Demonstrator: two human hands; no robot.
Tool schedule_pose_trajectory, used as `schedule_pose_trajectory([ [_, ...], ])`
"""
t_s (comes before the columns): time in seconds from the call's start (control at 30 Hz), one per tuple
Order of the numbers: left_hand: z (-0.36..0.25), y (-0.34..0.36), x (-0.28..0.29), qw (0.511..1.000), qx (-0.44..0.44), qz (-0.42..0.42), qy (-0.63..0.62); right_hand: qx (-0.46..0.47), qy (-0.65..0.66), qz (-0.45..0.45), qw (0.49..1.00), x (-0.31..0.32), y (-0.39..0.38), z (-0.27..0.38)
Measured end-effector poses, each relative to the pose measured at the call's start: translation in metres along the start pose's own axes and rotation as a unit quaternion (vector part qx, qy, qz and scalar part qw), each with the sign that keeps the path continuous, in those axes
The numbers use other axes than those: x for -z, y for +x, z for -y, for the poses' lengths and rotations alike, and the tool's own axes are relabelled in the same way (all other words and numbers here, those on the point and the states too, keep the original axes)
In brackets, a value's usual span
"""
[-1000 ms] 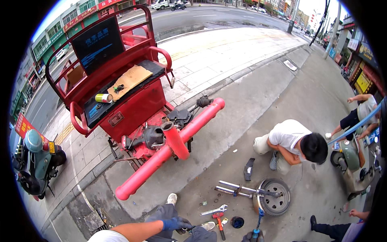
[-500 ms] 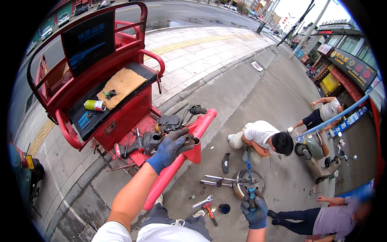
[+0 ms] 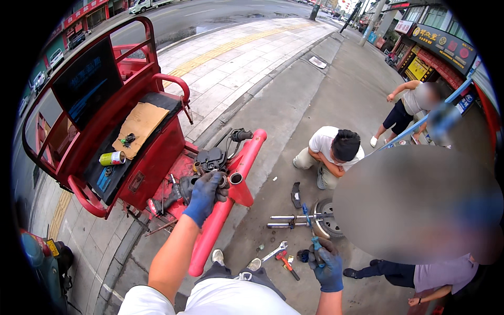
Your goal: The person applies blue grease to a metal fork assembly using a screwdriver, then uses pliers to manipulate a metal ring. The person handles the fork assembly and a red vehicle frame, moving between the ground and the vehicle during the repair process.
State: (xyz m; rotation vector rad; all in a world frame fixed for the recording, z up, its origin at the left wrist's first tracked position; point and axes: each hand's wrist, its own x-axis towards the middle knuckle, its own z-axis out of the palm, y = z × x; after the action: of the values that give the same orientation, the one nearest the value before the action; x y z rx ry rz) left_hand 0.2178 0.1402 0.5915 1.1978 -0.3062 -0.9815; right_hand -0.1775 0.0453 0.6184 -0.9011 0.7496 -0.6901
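My left hand (image 3: 206, 195), in a blue and grey work glove, is closed around a ring-shaped metal part (image 3: 222, 181), partly hidden by the fingers. It is just left of the open upright tube (image 3: 237, 178) on the pink-red frame (image 3: 216, 231) of a red cargo tricycle. In my gloved right hand (image 3: 327, 265), lower right, is a blue-handled screwdriver (image 3: 316, 244). Its shaft points away from me, and blue grease (image 3: 306, 210) appears to coat the far end. Beyond it lies a wheel (image 3: 329, 218) with a front fork (image 3: 289, 221) on the pavement.
A wrench (image 3: 275, 251), a red-handled hammer (image 3: 286, 263) and a dark round tub (image 3: 303, 255) lie near my feet. A power drill (image 3: 160, 205) rests on the tricycle floor. A can (image 3: 112, 158) and cardboard (image 3: 140, 128) are on its seat. One person (image 3: 336, 152) crouches ahead; others stand right.
My left hand has drawn back with the metal part, from over the tube to its left. My right hand has shifted slightly left with the screwdriver. The view has swung, and a blurred patch covers the right.
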Motion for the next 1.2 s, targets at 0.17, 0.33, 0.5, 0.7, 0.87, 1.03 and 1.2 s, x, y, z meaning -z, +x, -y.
schedule_pose_trajectory([
  [0.17,0.064,-0.076,0.019,0.962,0.073,-0.030,-0.263,0.220,-0.432,0.104,0.868,-0.080,0.085,0.010],
  [0.33,0.104,-0.131,0.062,0.935,0.063,-0.061,-0.343,0.426,-0.666,0.202,0.578,-0.155,0.143,0.039],
  [0.5,0.094,-0.126,0.072,0.958,0.106,-0.038,-0.265,0.424,-0.732,0.294,0.446,-0.181,0.160,0.059],
  [0.7,0.082,-0.087,0.085,0.974,0.119,0.001,-0.195,0.270,-0.794,0.331,0.432,-0.232,0.172,0.090],
  [0.87,0.089,-0.079,0.088,0.965,0.136,0.009,-0.224,0.153,-0.788,0.354,0.481,-0.250,0.197,0.099],
  [1.03,0.092,-0.080,0.093,0.961,0.161,-0.003,-0.226,0.161,-0.806,0.414,0.392,-0.285,0.213,0.091],
  [1.2,0.094,-0.084,0.102,0.959,0.152,-0.028,-0.236,0.242,-0.827,0.439,0.255,-0.338,0.230,0.081],
])
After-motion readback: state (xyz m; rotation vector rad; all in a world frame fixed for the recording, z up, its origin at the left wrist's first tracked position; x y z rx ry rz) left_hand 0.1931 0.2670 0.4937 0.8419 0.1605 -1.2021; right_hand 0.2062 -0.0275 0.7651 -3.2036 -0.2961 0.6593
